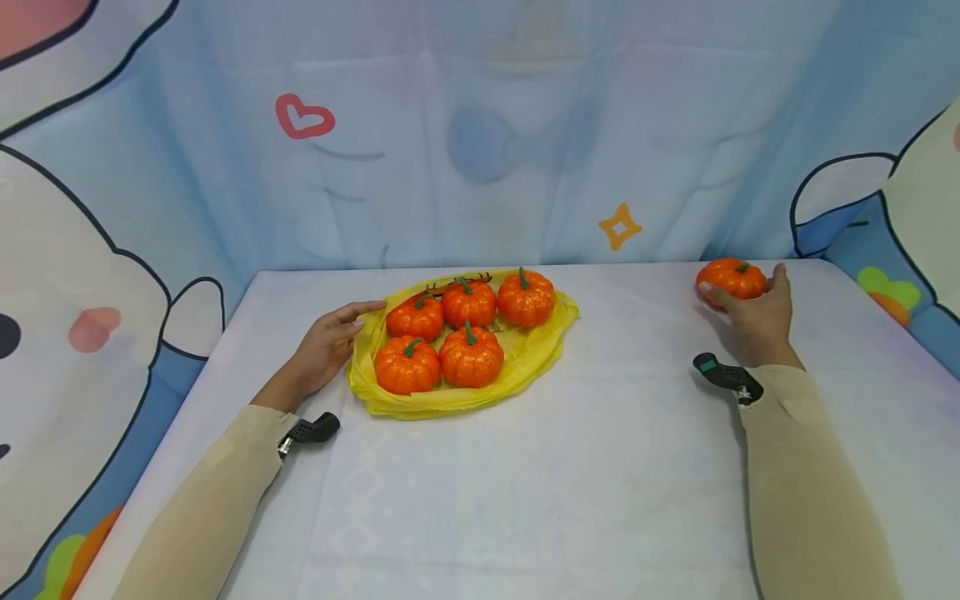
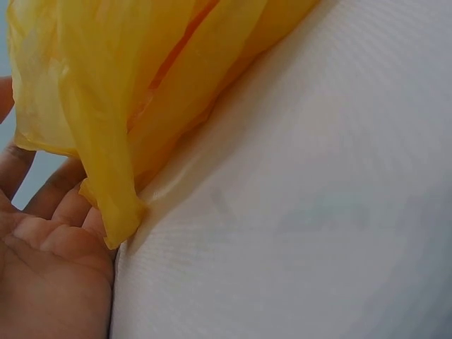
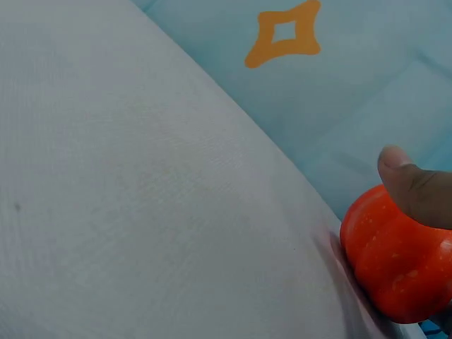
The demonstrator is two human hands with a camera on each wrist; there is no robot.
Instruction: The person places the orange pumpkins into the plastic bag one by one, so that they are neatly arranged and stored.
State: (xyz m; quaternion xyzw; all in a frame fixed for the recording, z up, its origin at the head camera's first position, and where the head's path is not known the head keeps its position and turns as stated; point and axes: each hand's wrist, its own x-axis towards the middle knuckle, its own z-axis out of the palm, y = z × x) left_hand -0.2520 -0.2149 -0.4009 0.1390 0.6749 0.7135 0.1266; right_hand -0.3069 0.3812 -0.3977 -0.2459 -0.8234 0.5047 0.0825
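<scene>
Several small orange toy pumpkins with green stems sit in a spread yellow plastic bag left of the table's middle. Beside the bag's left edge is my left hand, palm toward it, with extended fingers touching the plastic. The left wrist view has the crumpled bag in front of some of those fingers. Far off to the right, my right hand grips a single toy pumpkin near the table's back edge. The right wrist view catches its thumb over that pumpkin; the other fingers are mostly hidden.
A white cloth covers the table. Behind it hangs a light blue printed curtain, which also runs along both sides. Black wrist devices are worn at both sleeves.
</scene>
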